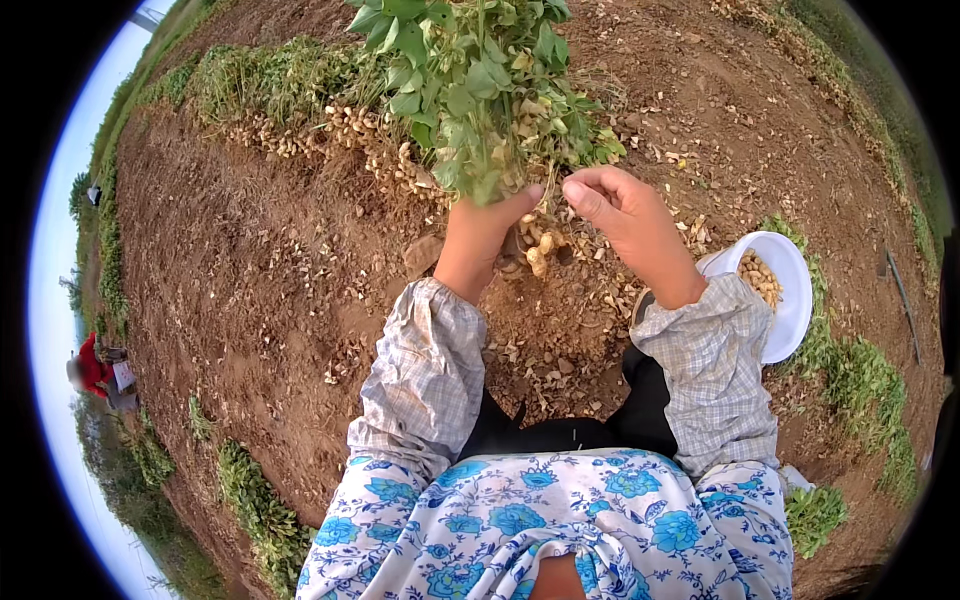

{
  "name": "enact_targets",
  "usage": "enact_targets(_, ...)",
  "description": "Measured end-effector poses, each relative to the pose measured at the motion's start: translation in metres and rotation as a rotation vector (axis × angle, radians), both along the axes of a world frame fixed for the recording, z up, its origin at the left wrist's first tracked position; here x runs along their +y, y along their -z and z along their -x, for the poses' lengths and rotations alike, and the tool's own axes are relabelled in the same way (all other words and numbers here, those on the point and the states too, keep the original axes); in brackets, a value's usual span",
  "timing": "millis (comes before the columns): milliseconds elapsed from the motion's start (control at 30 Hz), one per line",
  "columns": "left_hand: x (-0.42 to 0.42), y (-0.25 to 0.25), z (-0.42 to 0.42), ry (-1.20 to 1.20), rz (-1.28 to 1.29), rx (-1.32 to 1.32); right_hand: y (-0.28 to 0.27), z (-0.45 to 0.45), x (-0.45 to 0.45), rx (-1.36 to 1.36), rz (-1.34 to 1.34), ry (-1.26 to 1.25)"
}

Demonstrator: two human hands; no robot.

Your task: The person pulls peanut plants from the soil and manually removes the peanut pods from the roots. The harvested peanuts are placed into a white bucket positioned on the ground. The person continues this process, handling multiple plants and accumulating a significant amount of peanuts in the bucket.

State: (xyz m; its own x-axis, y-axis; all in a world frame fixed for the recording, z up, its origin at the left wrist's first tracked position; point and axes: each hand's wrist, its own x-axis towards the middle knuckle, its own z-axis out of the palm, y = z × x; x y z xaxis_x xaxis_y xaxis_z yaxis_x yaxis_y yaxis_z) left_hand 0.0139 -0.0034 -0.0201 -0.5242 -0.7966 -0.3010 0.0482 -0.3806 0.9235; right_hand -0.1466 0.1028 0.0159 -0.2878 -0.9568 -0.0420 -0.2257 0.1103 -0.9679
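A leafy peanut plant [480,90] rises in front of me. Its stems are gripped near the base by my left hand [480,236]. Light tan peanut pods [538,251] hang from the roots just below that hand, between my wrists. My right hand [626,217] is beside the stems with thumb and fingers curled close together. Whether something small is pinched there, I cannot tell. Next to my right forearm, a white plastic bucket [795,300] leans with its mouth partly towards me and holds loose peanuts [759,281].
Pulled peanut plants [285,86] lie in a row at upper left, with pods exposed. More green vines [862,397] lie on the right. A stone [422,255] rests left of my wrist. A dark rod-like tool [904,304] lies far right. Another person [97,371] is far left.
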Motion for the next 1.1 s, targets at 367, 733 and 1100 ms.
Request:
enact_targets(367,-0.004,-0.003,-0.001,-0.135,0.018,0.036,0.015,-0.019,0.007,0.508,0.049,-0.12)
enact_targets(733,-0.003,0.011,0.005,-0.2,0.296,-0.052,0.025,-0.043,0.0,0.462,-0.087,-0.054)
enact_targets(1100,-0.005,0.024,0.001,-0.175,0.826,-0.302,0.03,-0.038,-0.006,0.606,-0.114,-0.138)
